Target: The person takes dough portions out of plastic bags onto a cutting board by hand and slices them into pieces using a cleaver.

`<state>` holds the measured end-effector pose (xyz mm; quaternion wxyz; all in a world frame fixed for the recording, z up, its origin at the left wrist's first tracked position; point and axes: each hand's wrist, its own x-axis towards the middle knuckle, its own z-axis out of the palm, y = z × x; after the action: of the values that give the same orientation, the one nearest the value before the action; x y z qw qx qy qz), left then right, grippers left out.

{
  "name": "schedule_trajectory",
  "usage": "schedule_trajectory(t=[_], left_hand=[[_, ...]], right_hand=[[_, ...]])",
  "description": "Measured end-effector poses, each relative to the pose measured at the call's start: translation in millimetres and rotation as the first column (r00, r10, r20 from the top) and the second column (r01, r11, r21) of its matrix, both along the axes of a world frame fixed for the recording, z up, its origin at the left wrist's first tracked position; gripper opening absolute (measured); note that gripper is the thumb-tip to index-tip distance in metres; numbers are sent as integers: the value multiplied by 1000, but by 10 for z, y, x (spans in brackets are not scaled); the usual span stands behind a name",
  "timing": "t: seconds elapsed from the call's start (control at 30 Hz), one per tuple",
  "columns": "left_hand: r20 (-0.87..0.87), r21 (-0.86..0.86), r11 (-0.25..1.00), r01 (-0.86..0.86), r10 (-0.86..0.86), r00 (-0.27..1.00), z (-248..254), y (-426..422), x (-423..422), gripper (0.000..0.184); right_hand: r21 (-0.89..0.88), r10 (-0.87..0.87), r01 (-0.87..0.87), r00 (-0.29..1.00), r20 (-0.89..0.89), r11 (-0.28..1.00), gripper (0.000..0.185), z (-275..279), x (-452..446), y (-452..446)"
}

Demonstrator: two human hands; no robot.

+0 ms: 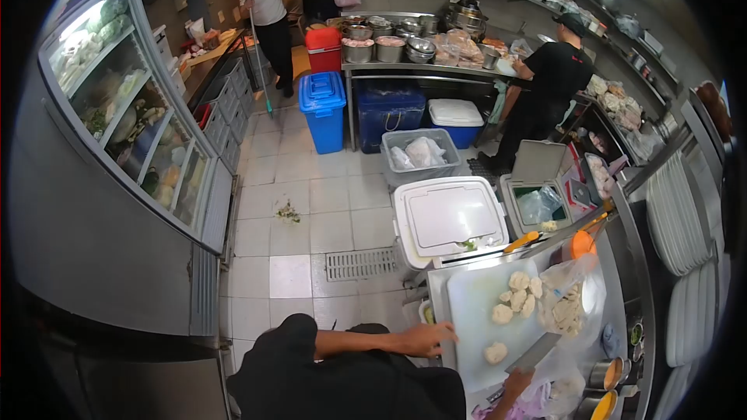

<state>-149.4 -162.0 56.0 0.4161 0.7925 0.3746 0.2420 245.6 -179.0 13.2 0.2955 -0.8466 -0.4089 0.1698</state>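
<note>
My right hand [517,383] is closed around a wide-bladed cleaver [535,355], low over the right side of a white cutting board [467,295]. At the board's left edge is my left hand [428,340], its fingers apart and holding nothing. One pale, lumpy piece [496,353] lies alone on the board between my hands. Farther up, several similar pale pieces [520,295] sit in a loose group. Beside them, a clear plastic bag [566,307] holds more pale pieces; I cannot tell what food they are.
Metal pots [605,373] stand right of the board, below stacked white plates [677,210]. Beyond the board are a white lidded bin [447,214] and a grey tub [420,157]. A glass-door fridge [128,101] lines the left. Two people [556,70] [268,12] stand farther back.
</note>
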Motion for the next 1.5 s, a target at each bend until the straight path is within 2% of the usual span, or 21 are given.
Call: schedule_trajectory(t=[0.07, 0.23, 0.3, 0.43, 0.53, 0.6, 0.63, 0.7, 0.73, 0.77, 0.8, 0.83, 0.9, 0.93, 0.97, 1.0, 1.13, 1.23, 1.27, 1.33, 1.5], left_hand=[[106, -15, 994, 111, -109, 988, 310, 10, -58, 41], [422, -135, 962, 238, -162, 892, 1338, 76, -235, 36], [297, 535, 790, 300, -509, 808, 1425, 175, -339, 35], [-392, 686, 252, 683, -662, 638, 1277, 1230, -642, 39], [-238, 600, 692, 401, -324, 916, 1343, 1741, -846, 39], [454, 279, 916, -290, 141, 880, 1164, 1790, -1010, 34], [579, 7, 827, -562, 455, 676, 689, 1898, -1003, 35], [379, 13, 352, -936, 864, 331, -471, 1795, -1018, 31], [-28, 107, 601, -792, 798, 602, -657, 1371, -1109, 35], [-322, 81, 926, -368, 374, 870, -963, 1044, -1318, 37], [-517, 124, 992, 27, 42, 855, -1164, 743, -1565, 35], [-542, 49, 999, 18, 11, 840, -1929, 471, -1812, 35], [-526, -60, 711, -701, 575, 627, -2308, -143, -2188, 42], [-626, -211, 136, -968, 742, 240, -2437, -272, -2258, 37], [-754, -28, -270, -962, 638, -157, -2536, -280, -2332, 34], [-638, -212, -227, -950, 769, -41, -3129, -561, -2651, 31], [-623, -116, 710, -694, 492, 608, -2983, -920, -2924, 22], [-573, -455, 385, -803, 563, 595, -2968, -843, -2818, 30], [-549, -221, 464, -858, 667, 503, -3100, -804, -2731, 21], [-501, -385, 351, -853, 697, 513, -3228, -652, -2610, 28], [-315, -417, 489, -766, 713, 626, -2668, -140, -2261, 25]], right_hand=[[-60, -43, 34, 986, -162, 998, 51, -65, -94, 105], [37, 127, -139, 967, 220, 990, 49, -244, 64, 71], [-14, 194, -195, 964, 183, 981, 50, -263, 139, 43], [-136, 200, -177, 962, 187, 975, 47, -444, 520, 45], [-87, 254, -240, 939, 234, 967, 45, -456, 417, 72], [15, 202, -217, 929, 312, 976, 44, -676, 474, 41], [45, 174, -198, 932, 319, 979, 44, -673, 414, 126], [-128, 34, -25, 997, 74, 991, 45, -148, -26, 105], [-141, 100, -71, 972, 211, 988, 45, -164, 73, 120], [-173, 182, -130, 927, 329, 976, 44, -241, 99, 147], [-170, 165, -124, 954, 251, 977, 47, -98, -22, 177], [-180, 167, -124, 954, 250, 976, 48, -109, -51, 204], [-185, 323, -282, 910, 259, 942, 48, -243, 49, 222], [-167, 429, -403, 751, 501, 900, 46, -321, 77, 175], [-147, 444, -439, 715, 541, 886, 48, -364, 109, 121], [-223, 333, -257, 828, 452, 940, 46, -315, 55, 140], [-247, -88, 90, 996, 19, 965, 38, 290, -401, 250], [-131, 15, 9, 984, 178, 991, 32, 187, -320, 142], [-168, -73, 81, 996, 50, 982, 29, 300, -403, 187], [45, 130, -155, 929, 346, 987, 31, -177, -58, 54], [144, 19, -57, 967, 254, 988, 42, 184, -386, -13]])
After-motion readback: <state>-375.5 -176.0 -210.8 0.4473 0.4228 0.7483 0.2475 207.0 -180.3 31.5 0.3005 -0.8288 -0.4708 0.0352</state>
